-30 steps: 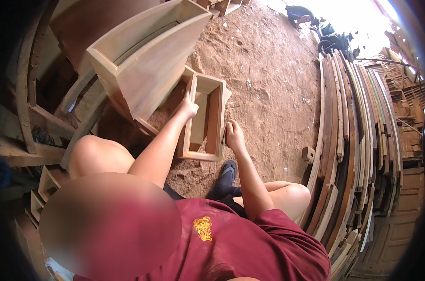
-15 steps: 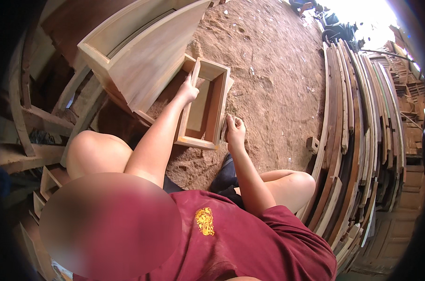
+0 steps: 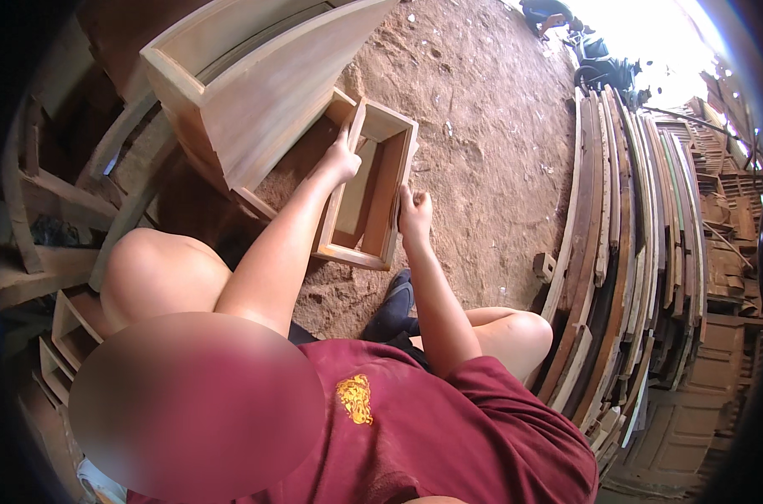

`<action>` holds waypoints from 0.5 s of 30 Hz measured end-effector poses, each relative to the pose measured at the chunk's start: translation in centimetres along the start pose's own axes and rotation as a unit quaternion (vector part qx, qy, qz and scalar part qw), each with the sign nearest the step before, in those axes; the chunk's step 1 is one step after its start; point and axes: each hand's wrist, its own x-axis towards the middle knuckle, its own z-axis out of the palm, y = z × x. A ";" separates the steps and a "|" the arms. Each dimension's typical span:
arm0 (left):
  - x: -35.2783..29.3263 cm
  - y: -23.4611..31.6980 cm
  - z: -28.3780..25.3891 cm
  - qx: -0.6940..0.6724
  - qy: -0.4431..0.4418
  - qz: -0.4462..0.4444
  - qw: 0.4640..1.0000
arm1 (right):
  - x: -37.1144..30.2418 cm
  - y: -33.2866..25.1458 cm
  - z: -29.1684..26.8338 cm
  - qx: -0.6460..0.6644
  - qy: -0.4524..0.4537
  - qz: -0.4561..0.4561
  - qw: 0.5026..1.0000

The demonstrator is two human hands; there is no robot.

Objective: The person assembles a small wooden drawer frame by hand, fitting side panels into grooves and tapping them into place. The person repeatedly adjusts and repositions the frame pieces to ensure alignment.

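Observation:
A wooden drawer [image 3: 354, 254], an open pale box, stands tipped up in front of me. My left hand [image 3: 339, 160] grips its left wall, with the fingers wrapped over the edge. At the outer face of its right wall is my right hand [image 3: 414, 214], its fingers curled and close against the wood. Whatever those fingers hold, if anything, is too small to make out. Just left of the drawer stands a pale wooden cabinet [image 3: 268, 118], partly hiding the low wooden frame [image 3: 254, 204] beside my left forearm.
Long boards [image 3: 604, 277] are stacked along the right. A small block [image 3: 544, 267] lies on the dirt floor [image 3: 482, 168] near them. Wooden framing [image 3: 45, 260] and small open boxes [image 3: 77, 323] crowd the left. A motorbike [image 3: 604, 67] and part of a person [image 3: 545, 13] show far off.
My right hand has moved up along the drawer's right wall and closer to it. The left hand keeps its grip, and the drawer is almost unmoved. The view has shifted slightly.

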 end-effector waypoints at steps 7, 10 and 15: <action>0.0 0.4 0.9 0.030 -0.001 0.005 1.000 | 5.6 1.4 0.5 0.019 0.045 -0.023 0.999; 0.1 -0.3 -0.2 0.015 -0.004 -0.007 1.000 | 1.4 1.5 0.2 -0.029 0.040 0.000 0.999; -0.3 0.6 -0.1 0.016 -0.007 -0.017 1.000 | -2.6 3.6 -1.4 0.073 -0.019 0.090 0.993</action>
